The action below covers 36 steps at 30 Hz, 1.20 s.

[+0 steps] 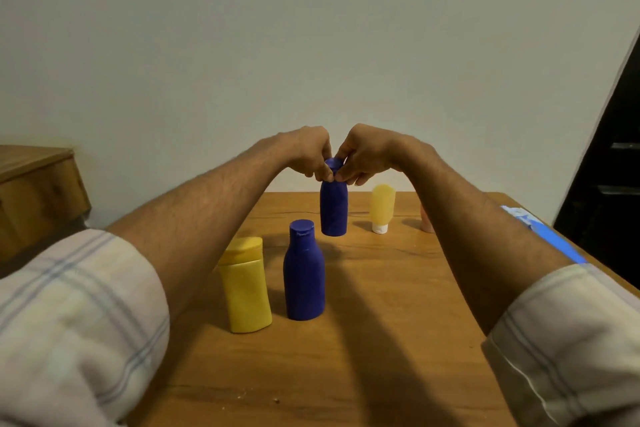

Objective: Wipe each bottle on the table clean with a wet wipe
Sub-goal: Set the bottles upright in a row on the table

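A far blue bottle stands upright at the middle back of the wooden table. My left hand and my right hand both pinch its cap from either side. Nearer to me stand a second blue bottle and a yellow bottle side by side. A pale yellow tube stands on its white cap at the back right. A pinkish bottle is mostly hidden behind my right forearm. No wipe shows in either hand.
A blue wet-wipe pack lies along the table's right edge. A wooden cabinet stands to the left, beyond the table. The wall rises right behind the table, with a dark doorway at the right.
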{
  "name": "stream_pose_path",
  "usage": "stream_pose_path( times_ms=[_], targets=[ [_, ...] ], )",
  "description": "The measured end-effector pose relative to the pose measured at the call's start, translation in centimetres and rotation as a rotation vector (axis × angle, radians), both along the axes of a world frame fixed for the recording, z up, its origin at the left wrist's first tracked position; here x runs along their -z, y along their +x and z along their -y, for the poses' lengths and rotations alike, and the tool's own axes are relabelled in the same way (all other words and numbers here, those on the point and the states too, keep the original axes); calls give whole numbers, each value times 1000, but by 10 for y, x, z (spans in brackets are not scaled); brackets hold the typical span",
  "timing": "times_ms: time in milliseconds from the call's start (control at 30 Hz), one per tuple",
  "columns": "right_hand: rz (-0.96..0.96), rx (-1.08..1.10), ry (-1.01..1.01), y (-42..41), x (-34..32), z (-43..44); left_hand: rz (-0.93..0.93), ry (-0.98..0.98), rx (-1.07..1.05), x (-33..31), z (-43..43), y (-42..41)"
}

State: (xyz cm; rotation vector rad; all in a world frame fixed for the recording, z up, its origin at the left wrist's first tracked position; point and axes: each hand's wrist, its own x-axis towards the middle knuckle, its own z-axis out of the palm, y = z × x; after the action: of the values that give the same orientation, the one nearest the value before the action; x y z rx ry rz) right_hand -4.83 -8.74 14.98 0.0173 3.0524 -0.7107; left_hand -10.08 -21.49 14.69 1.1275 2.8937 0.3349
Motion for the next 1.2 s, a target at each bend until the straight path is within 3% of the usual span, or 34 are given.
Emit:
stream_pose_path(
  times_ms=[467,1200],
  targets=[
    [-17,11,102,-55,35,-21,-30,-128,-59,23,-27,-46],
    [21,17,104,-55,45,-23,-41,-152,-83,36,-35,-50]
  ],
)
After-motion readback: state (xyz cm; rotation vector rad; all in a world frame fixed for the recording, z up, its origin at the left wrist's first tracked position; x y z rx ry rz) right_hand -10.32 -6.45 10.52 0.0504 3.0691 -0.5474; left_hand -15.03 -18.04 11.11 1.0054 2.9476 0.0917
